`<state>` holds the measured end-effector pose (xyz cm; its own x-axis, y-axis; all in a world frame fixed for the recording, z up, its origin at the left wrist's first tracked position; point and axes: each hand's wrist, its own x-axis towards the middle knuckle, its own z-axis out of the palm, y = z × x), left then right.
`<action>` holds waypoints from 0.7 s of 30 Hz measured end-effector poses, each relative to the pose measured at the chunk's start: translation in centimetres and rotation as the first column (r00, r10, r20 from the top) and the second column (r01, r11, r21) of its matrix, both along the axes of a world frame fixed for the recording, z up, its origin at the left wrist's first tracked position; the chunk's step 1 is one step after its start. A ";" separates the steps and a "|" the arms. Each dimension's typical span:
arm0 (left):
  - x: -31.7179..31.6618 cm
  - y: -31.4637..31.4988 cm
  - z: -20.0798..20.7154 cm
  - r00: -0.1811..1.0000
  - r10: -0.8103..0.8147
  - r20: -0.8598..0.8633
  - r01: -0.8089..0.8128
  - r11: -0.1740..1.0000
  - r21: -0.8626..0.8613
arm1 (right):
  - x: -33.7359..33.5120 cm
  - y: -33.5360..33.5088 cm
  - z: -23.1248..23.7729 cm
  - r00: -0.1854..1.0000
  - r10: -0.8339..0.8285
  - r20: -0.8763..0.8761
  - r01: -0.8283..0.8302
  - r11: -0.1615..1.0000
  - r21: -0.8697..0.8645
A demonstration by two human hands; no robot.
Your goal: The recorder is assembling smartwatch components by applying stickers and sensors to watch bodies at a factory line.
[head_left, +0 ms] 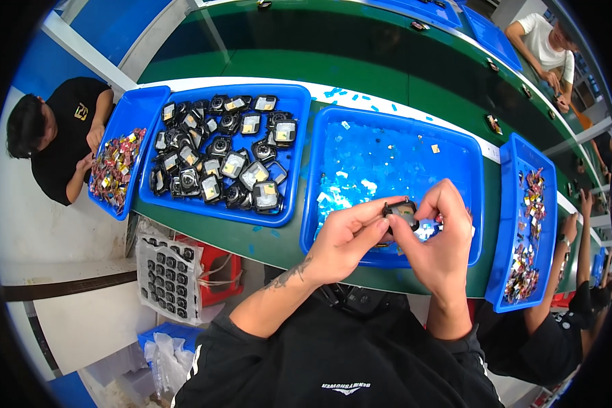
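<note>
Black square casing (406, 209): hard, plastic-looking, smooth, slight sheen. Rectangular blue tray (309, 197): smooth moulded plastic, semi-gloss. Thin blue film scraps (350, 153): glossy, bright glints. Long green counter (273, 243): smooth, low sheen. Black short-sleeved shirt (279, 353): matt cloth. Crumpled translucent bag (168, 360): thin, shiny plastic.

Left hand (347, 238) and right hand (440, 245) hold a casing (404, 210).

Head view: left fisheye of head-worn pair, upright, facing down and forward over black shirt (306, 350); left hand (350, 238), right hand (442, 234) near lens, green bench (299, 58) farther off.
</note>
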<state>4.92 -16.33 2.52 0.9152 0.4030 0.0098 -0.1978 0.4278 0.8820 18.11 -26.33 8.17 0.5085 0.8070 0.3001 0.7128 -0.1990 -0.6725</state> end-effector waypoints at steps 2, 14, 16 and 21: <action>0.1 0.2 0.0 0.999 0.007 -0.036 -0.011 0.996 -0.093 | 0.1 0.1 -1.0 1.000 0.005 -0.019 -0.005 1.000 0.008; -0.2 1.2 1.9 0.969 0.227 0.094 -0.219 0.623 0.751 | -0.2 -2.0 -1.9 0.632 0.136 -0.763 0.053 0.975 0.218; 0.2 1.5 1.4 0.957 0.244 0.155 -0.265 0.524 0.809 | 0.0 -2.1 -2.0 0.612 0.168 -0.773 0.030 0.972 0.235; 0.0 1.8 1.2 0.955 0.242 0.168 -0.262 0.433 0.863 | 1.4 -2.2 -2.1 0.620 0.305 -0.723 -0.104 0.945 0.310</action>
